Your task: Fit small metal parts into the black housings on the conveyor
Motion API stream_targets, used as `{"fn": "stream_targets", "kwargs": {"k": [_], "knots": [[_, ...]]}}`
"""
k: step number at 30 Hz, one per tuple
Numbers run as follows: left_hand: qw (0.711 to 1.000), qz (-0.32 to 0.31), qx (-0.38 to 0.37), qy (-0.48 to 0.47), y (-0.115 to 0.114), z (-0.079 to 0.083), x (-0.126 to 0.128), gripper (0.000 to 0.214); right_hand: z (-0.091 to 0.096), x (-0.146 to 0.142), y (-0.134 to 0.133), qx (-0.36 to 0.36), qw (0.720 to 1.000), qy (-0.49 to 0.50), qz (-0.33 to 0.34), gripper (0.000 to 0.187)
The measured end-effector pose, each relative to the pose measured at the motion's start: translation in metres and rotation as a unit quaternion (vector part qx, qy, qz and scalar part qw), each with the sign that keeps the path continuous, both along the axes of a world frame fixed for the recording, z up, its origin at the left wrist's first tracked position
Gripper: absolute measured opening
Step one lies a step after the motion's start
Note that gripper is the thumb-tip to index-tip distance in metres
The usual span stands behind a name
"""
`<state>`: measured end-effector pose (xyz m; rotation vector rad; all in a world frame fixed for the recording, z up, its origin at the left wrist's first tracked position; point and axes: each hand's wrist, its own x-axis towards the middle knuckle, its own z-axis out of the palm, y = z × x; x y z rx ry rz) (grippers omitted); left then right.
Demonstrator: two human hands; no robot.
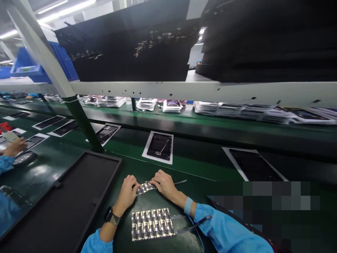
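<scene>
My left hand (128, 191) and my right hand (164, 183) meet over a narrow strip of small patterned parts (145, 188) on the green bench. Both hands have their fingers curled and pinched on the strip, the left at its left end, the right at its right end. My right hand also holds a thin dark tool (180, 182) that sticks out to the right. A larger sheet of the same small parts (152, 224) lies flat nearer to me, between my forearms. A watch is on my left wrist.
An empty black tray (65, 196) lies at my left. On the belt beyond rest tablet-like panels on white sheets (159, 147), (254, 164), (106, 133). A slanted post (79, 119) stands left of centre. Another person's hand (14, 147) works at far left. Stacks of panels (172, 105) line the far side.
</scene>
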<state>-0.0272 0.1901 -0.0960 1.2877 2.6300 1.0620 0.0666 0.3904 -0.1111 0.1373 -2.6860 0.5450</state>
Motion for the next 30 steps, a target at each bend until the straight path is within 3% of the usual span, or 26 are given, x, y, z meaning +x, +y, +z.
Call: {"fn": "stream_targets", "kwargs": {"k": [8, 22, 26, 28, 30], "knots": [[0.999, 0.011, 0.030, 0.032, -0.011, -0.003, 0.004, 0.024, -0.001, 0.000, 0.001, 0.052, 0.999, 0.006, -0.005, 0.030], [0.998, 0.057, 0.019, 0.014, -0.034, -0.003, 0.003, 0.022, 0.003, 0.001, 0.006, -0.012, 1.000, 0.010, 0.016, 0.033], [0.997, 0.066, 0.008, 0.032, -0.044, -0.001, 0.004, 0.024, 0.018, 0.000, 0.009, -0.035, 0.999, 0.010, 0.016, 0.041], [0.997, 0.060, 0.003, 0.044, -0.039, 0.003, 0.010, 0.021, 0.036, 0.003, 0.014, -0.051, 0.999, 0.012, 0.013, 0.042], [0.998, 0.006, -0.009, 0.063, -0.024, 0.008, 0.019, 0.026, 0.062, 0.014, 0.025, -0.072, 0.997, 0.018, -0.006, 0.042]]}}
